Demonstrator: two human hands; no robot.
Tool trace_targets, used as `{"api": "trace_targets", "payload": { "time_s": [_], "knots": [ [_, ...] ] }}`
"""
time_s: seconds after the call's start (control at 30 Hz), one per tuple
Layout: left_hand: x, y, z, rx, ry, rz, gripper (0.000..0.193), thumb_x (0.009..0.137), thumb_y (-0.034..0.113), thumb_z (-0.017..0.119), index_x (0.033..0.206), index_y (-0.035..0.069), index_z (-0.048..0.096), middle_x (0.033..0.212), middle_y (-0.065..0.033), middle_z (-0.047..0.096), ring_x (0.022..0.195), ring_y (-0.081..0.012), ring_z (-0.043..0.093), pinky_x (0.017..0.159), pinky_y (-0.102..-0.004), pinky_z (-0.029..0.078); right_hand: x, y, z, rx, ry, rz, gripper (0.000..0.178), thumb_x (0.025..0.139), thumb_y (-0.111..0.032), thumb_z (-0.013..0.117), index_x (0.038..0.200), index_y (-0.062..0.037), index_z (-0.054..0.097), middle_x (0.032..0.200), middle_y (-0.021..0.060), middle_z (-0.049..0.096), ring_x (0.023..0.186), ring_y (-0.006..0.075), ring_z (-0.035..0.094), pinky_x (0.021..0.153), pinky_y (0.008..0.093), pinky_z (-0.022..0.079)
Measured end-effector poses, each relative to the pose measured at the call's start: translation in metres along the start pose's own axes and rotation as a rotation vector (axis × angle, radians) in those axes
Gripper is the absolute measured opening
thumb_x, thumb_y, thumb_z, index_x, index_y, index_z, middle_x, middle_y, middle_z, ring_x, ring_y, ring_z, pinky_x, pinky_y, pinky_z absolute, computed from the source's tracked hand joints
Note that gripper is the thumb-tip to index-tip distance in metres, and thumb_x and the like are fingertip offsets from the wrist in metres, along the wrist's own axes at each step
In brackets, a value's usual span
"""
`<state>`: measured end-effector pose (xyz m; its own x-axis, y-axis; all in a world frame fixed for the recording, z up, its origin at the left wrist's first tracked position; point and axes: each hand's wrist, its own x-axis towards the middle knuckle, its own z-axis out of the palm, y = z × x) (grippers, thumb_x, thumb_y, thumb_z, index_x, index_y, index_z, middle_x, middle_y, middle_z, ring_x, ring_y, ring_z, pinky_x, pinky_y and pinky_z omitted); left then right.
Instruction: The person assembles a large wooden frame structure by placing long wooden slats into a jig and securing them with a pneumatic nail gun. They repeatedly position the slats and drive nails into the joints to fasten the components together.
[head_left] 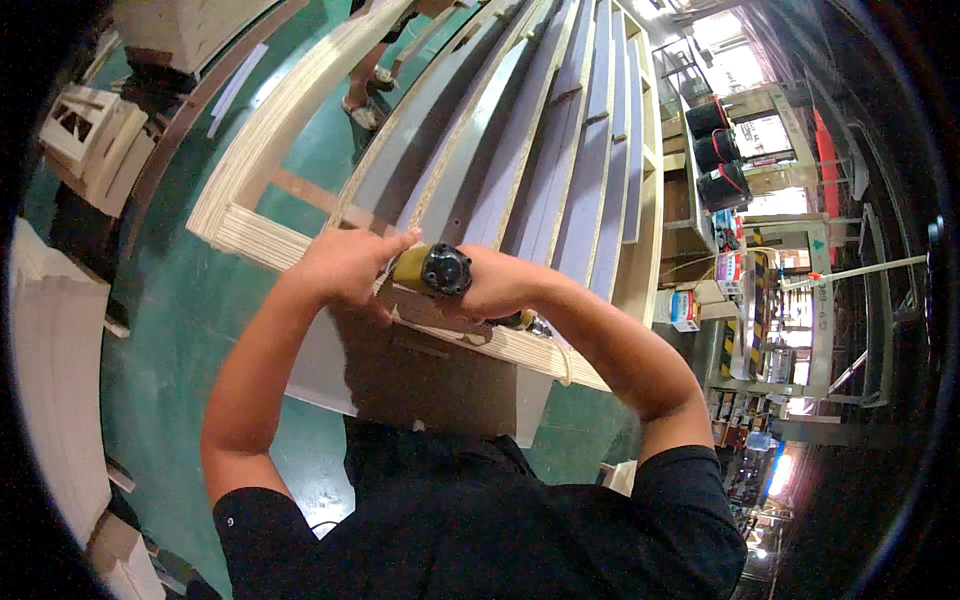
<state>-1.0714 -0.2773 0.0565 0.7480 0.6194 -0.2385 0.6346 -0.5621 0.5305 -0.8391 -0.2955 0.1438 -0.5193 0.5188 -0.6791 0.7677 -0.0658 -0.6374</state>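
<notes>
My right hand is wrapped around a nail gun with an olive-yellow body and a black cap. An air fitting shows beneath my right wrist. The tool stands over the near rail of a large plywood frame; its tip is hidden. Just left of the tool, my left hand grips this rail, fingers curled over it and thumb reaching toward the nail gun. Long grey-faced boards run away from the rail inside the frame, set side by side with gaps.
Another person's legs and shoes are beyond the frame's left side. Stacked pale panels stand at the left. At the right are a bench with black containers and a white box. The floor is green.
</notes>
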Motion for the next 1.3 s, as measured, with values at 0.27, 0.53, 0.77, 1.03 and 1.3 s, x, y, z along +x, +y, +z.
{"api": "trace_targets", "payload": {
  "time_s": [0.27, 0.53, 0.77, 1.03, 1.3],
  "knots": [
    [-0.004, 0.003, -0.003, 0.019, 0.015, -0.028, 0.123, 0.058, 0.049, 0.096, 0.161, 0.023, 0.035, 0.118, -0.0155, 0.073, 0.111, -0.0356, 0.069, 0.091, -0.046, 0.054, -0.001, -0.006, 0.003, 0.008, 0.017, 0.05, 0.018, 0.082, -0.011, 0.072, 0.095, -0.0002, 0.066, 0.072, 0.0068, 0.067, 0.063, 0.0169, 0.064, 0.059, 0.0341, 0.052],
    [-0.003, -0.001, 0.004, -0.004, 0.058, -0.007, 0.12, 0.058, 0.046, 0.097, 0.16, 0.023, 0.038, 0.123, -0.014, 0.071, 0.115, -0.0346, 0.068, 0.094, -0.044, 0.054, -0.002, -0.008, 0.003, -0.006, 0.011, 0.068, 0.019, 0.083, -0.012, 0.073, 0.096, -0.0003, 0.065, 0.074, 0.0071, 0.068, 0.064, 0.0168, 0.066, 0.06, 0.0342, 0.053],
    [-0.003, 0.004, 0.0, -0.033, 0.052, -0.011, 0.118, 0.058, 0.043, 0.097, 0.16, 0.025, 0.038, 0.125, -0.0133, 0.071, 0.116, -0.0345, 0.067, 0.094, -0.0447, 0.054, -0.005, -0.01, 0.003, 0.02, 0.021, 0.067, 0.019, 0.08, -0.011, 0.072, 0.094, -0.0003, 0.065, 0.074, 0.0069, 0.068, 0.064, 0.0173, 0.065, 0.061, 0.0342, 0.053],
    [-0.001, -0.001, 0.004, -0.004, 0.086, 0.021, 0.118, 0.058, 0.043, 0.096, 0.16, 0.027, 0.038, 0.123, -0.0127, 0.071, 0.113, -0.0355, 0.068, 0.092, -0.0465, 0.055, -0.002, 0.001, 0.001, -0.006, 0.044, 0.041, 0.023, 0.078, -0.011, 0.075, 0.096, -0.0005, 0.066, 0.079, 0.0066, 0.069, 0.072, 0.0175, 0.066, 0.063, 0.0364, 0.053],
    [0.007, -0.009, 0.012, -0.06, 0.072, 0.031, 0.127, 0.052, 0.043, 0.098, 0.161, 0.034, 0.035, 0.104, -0.0109, 0.075, 0.1, -0.0358, 0.072, 0.081, -0.0476, 0.056, -0.003, 0.007, -0.006, -0.137, -0.006, 0.027, 0.026, 0.08, -0.008, 0.079, 0.104, -0.0028, 0.068, 0.085, 0.005, 0.071, 0.078, 0.0158, 0.065, 0.069, 0.034, 0.055]
  ]
}}
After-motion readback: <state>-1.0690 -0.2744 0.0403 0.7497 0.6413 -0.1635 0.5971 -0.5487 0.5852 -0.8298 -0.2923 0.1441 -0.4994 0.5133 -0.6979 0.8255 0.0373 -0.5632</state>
